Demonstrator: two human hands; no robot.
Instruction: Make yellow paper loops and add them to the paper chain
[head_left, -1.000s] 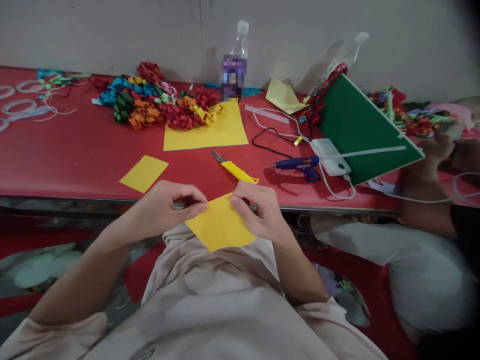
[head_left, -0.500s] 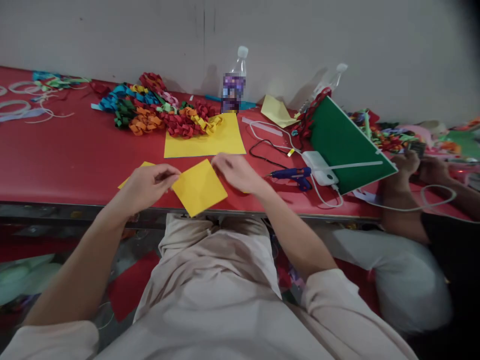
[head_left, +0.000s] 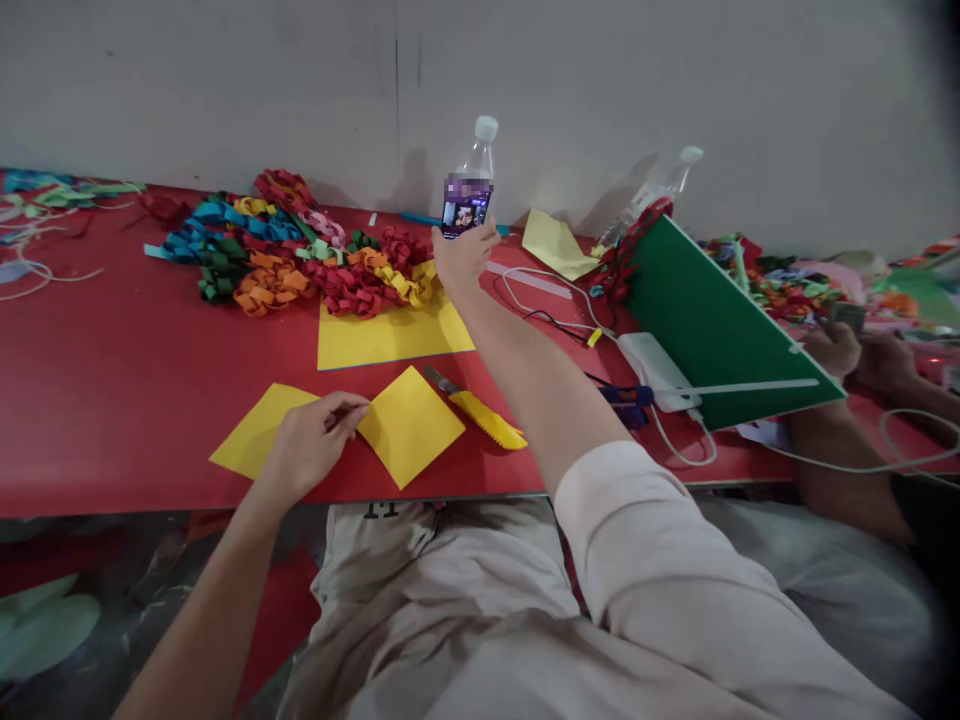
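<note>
The left hand [head_left: 319,440] pinches a corner of a yellow paper square [head_left: 411,428], just to its right above the red worktop [head_left: 112,400]; a second yellow sheet [head_left: 251,430] shows on its other side. Beyond the square lies a yellow cutter [head_left: 487,418]. The right hand [head_left: 466,262] is at a lit phone [head_left: 466,212] before a bottle [head_left: 485,155]; whether it grips, I cannot tell. Left of that hand are paper chains [head_left: 274,282], right of it a green board [head_left: 697,310].
</note>
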